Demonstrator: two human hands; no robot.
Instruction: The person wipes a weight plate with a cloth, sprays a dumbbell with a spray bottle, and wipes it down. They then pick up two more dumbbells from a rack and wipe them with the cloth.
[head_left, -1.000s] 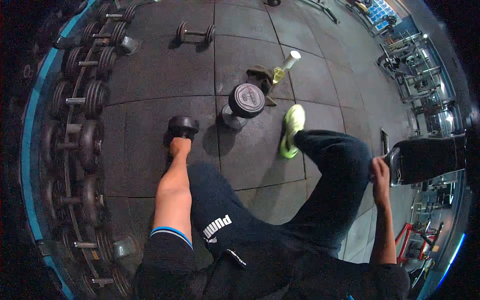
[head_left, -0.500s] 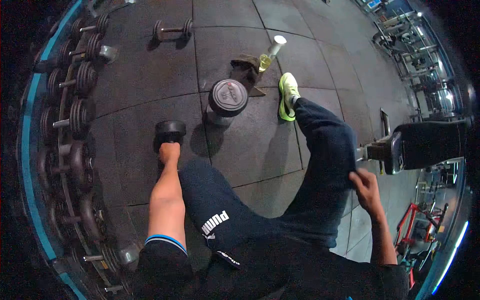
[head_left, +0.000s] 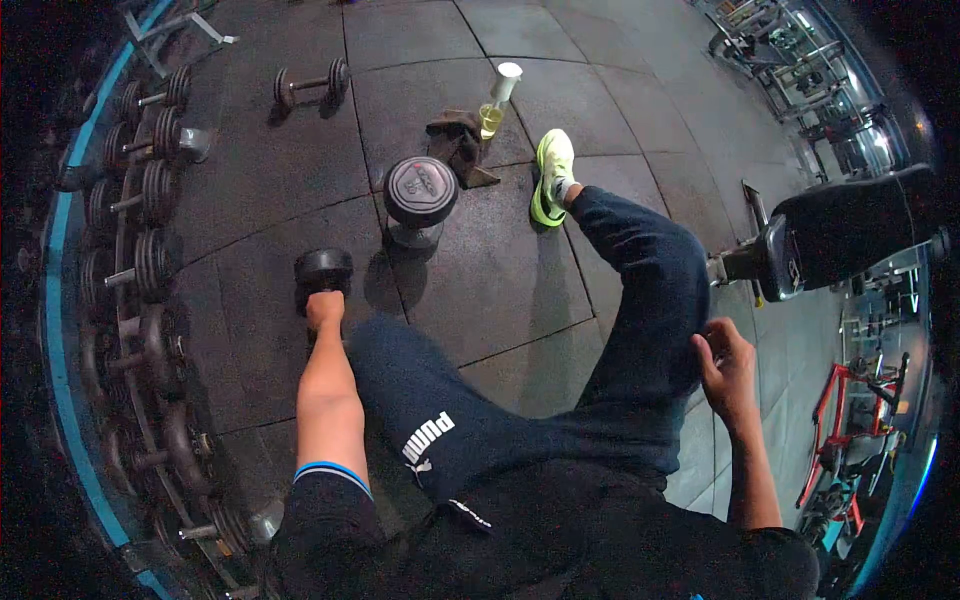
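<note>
My left hand [head_left: 325, 311] is wrapped round the handle of a black dumbbell [head_left: 323, 268], low beside my left leg. The dumbbell's near end is mostly hidden by that hand. Next to my bent right knee, my right hand [head_left: 727, 365] is raised with its fingers loosely curled and the thumb apart, nothing visible in it. A second, larger dumbbell [head_left: 421, 192] stands on end on the floor in front of me, its round face with lettering turned up.
Beyond the standing dumbbell lie a dark cloth [head_left: 457, 143] and a bottle with a white cap [head_left: 508, 76]. Another dumbbell [head_left: 312, 85] rests on the floor farther off. A dumbbell rack [head_left: 130, 330] lines the left. To the right is a padded bench [head_left: 850, 235].
My view has turned slightly, so the floor items appear farther left. My left hand keeps hold of the dumbbell. The right hand has shifted slightly, its thumb now more apart.
</note>
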